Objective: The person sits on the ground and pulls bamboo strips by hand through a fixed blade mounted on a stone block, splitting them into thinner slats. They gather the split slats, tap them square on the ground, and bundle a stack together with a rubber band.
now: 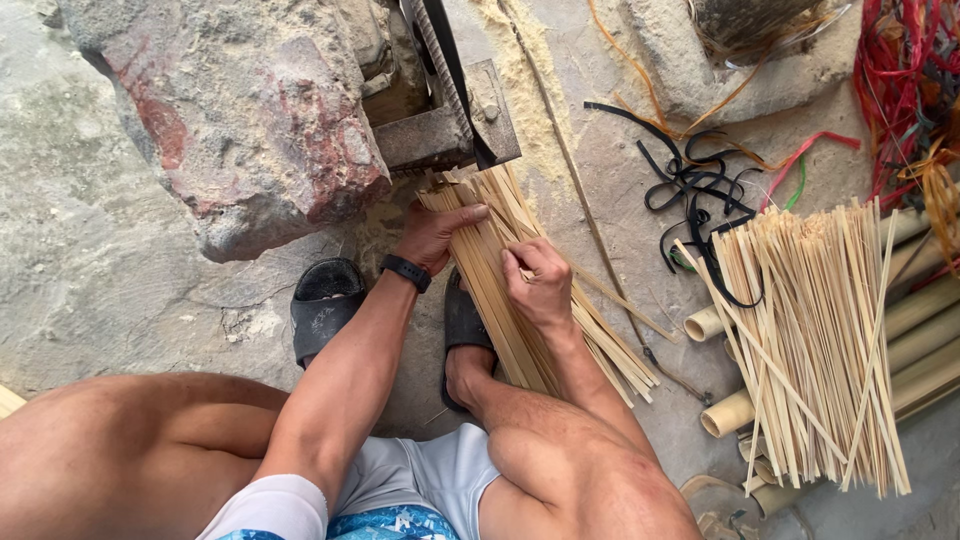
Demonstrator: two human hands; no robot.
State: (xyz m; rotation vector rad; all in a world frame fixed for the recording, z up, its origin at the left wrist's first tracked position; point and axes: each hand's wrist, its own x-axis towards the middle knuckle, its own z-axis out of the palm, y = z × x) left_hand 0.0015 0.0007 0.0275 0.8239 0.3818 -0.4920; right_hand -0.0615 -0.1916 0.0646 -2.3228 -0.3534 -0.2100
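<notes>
bundle of thin pale bamboo strips [520,290]: lies slanted on the stone ground [90,270] at the centre, its upper end pushed against a metal machine part with a black belt [455,105], its lower end fanned out beside the person's right knee. left hand [435,238]: laid flat on the upper part of the bundle, fingers stretched across the strips, a black wristband [405,272] on the wrist. right hand [538,285]: just beside the left, fingers curled and pinching a few strips on the bundle's right side; the two hands sit close but do not touch. black sandals [325,305]: one under the left forearm, the other partly hidden beneath the bundle. large reddish rock [240,120]: upper left, next to the machine part. second heap of cut strips [810,350]: toward the right edge, resting across several round bamboo tubes [725,412], well apart from the hands. black bands [690,185]: tangled above that heap. red and orange strings [900,80]: top right corner.
</notes>
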